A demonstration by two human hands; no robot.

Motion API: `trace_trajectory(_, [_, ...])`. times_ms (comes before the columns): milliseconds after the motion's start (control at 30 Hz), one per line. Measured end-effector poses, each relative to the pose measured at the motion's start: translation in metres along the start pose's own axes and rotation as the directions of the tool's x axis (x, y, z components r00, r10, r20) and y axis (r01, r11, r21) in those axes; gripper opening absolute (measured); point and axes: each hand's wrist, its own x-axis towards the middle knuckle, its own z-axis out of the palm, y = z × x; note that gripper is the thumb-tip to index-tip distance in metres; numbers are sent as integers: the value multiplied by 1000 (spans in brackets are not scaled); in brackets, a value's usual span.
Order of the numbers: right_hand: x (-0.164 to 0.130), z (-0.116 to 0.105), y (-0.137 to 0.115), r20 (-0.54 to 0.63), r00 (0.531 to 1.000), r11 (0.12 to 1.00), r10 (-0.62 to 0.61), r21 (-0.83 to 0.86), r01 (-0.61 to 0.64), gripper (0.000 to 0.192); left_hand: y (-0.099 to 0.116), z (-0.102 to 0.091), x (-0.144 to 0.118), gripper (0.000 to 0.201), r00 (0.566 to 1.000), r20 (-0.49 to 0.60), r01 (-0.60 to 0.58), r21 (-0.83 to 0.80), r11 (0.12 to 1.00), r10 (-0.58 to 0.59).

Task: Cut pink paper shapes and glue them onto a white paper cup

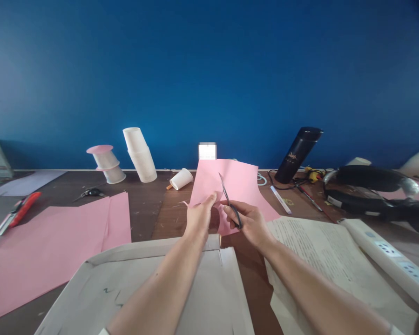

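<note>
One pink paper sheet (235, 184) held upright above the tabletop (150, 209): left hand (199, 218) pinches its lower edge, right hand (247, 221) grips one pair of scissors (229, 200) whose blades lie against the sheet. Outward: two further pink sheets (52, 242) lie at left, one tipped cup (181, 178), one cup stack (140, 154), one black flask (298, 153).
</note>
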Motion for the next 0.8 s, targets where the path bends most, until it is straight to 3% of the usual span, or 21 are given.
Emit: trace_trajectory(800, [1, -1, -1, 8, 1000, 1000, 3, -1, -3, 37, 2, -1, 1, 52, 998, 5, 56, 22, 998, -56])
